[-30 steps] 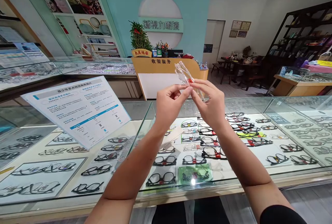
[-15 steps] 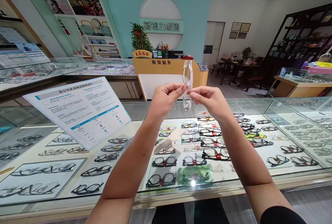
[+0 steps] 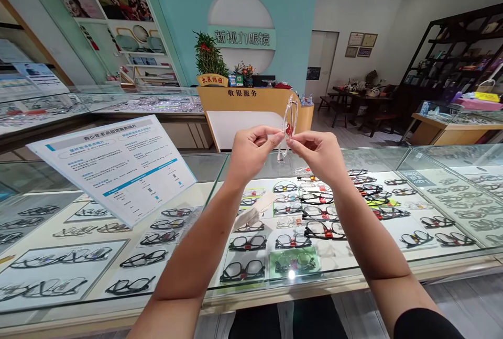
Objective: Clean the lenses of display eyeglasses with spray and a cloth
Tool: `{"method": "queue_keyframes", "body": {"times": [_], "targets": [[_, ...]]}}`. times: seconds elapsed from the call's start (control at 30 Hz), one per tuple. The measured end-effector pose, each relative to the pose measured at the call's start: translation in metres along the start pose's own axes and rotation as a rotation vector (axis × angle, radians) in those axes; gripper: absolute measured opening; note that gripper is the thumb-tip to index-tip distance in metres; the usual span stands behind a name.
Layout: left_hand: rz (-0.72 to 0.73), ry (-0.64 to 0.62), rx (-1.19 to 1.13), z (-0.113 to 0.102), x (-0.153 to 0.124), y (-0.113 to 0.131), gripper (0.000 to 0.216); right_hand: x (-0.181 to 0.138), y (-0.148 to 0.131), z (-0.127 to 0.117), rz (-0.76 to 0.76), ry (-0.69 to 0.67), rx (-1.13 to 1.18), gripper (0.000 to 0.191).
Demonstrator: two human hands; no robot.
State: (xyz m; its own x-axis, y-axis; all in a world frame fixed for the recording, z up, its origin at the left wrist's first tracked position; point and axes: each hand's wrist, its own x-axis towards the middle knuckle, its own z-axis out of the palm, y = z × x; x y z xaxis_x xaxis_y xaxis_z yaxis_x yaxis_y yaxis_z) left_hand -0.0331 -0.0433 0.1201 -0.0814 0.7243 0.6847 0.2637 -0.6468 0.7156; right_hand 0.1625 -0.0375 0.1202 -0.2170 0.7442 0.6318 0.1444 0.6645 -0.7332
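Note:
A pair of clear-framed eyeglasses [image 3: 291,107] is held up on end above the glass counter, tilted slightly, with a red tag [image 3: 290,129] showing near its middle. My left hand [image 3: 251,154] pinches the frame from the left between thumb and fingers. From the other side my right hand [image 3: 320,154] grips it too, thumb and fingertips pressed together near the red tag. The fingertips cover part of the frame. Both arms are stretched forward over the display case, where rows of eyeglasses lie below.
Under the glass of the counter [image 3: 310,289] lie several dark-framed eyeglasses [image 3: 243,270] and a green card [image 3: 294,261]. A printed sheet [image 3: 118,171] stands tilted at the left. Beyond is a wooden cashier desk [image 3: 202,103] with a plant [image 3: 210,58] on it.
The eyeglasses have turned and tilted between my hands, so the red tag now shows and the top leans slightly right. My hands stay nearly in place; the view has shifted slightly.

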Motion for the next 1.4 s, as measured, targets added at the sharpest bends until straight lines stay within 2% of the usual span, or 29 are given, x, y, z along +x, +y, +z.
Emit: {"method": "queue_keyframes", "body": {"times": [0.13,0.2,0.27,0.33,0.43,0.5,0.6,0.7,0.8,1.0,1.17,1.4], "targets": [[0.022,-0.015,0.072,0.012,-0.004,0.0,0.035,-0.004,0.001,-0.01,-0.004,-0.037,-0.233,0.048],[0.021,-0.048,0.123,0.017,-0.007,-0.003,0.031,-0.007,0.008,-0.027,0.029,-0.086,-0.33,0.05],[0.015,-0.089,0.188,0.023,-0.009,-0.006,0.028,-0.011,0.027,-0.053,0.033,-0.054,-0.379,0.063],[-0.008,-0.144,0.253,0.031,-0.01,-0.01,0.025,-0.015,0.055,-0.086,-0.011,0.145,-0.397,0.073],[-0.054,-0.272,0.365,0.057,0.0,-0.018,0.024,-0.021,0.107,-0.137,0.05,0.551,-0.444,0.077],[-0.045,-0.383,0.462,0.085,0.016,-0.025,0.025,-0.024,0.138,-0.165,0.1,0.774,-0.509,0.075],[-0.008,-0.519,0.595,0.141,0.048,-0.039,0.024,-0.027,0.166,-0.189,0.096,0.938,-0.563,0.073],[-0.014,-0.655,0.707,0.201,0.073,-0.057,0.023,-0.029,0.176,-0.194,0.069,0.96,-0.587,0.074],[-0.028,-0.749,0.821,0.253,0.085,-0.078,0.023,-0.03,0.181,-0.192,0.038,0.954,-0.603,0.076],[-0.047,-0.894,0.916,0.325,0.084,-0.119,0.024,-0.031,0.193,-0.19,0.042,0.915,-0.621,0.075],[-0.088,-0.97,0.972,0.359,0.083,-0.14,0.03,-0.031,0.199,-0.187,0.043,0.854,-0.635,0.073],[-0.093,-0.991,0.985,0.368,0.077,-0.149,0.032,-0.028,0.204,-0.183,-0.056,0.877,-0.666,0.075]]}}
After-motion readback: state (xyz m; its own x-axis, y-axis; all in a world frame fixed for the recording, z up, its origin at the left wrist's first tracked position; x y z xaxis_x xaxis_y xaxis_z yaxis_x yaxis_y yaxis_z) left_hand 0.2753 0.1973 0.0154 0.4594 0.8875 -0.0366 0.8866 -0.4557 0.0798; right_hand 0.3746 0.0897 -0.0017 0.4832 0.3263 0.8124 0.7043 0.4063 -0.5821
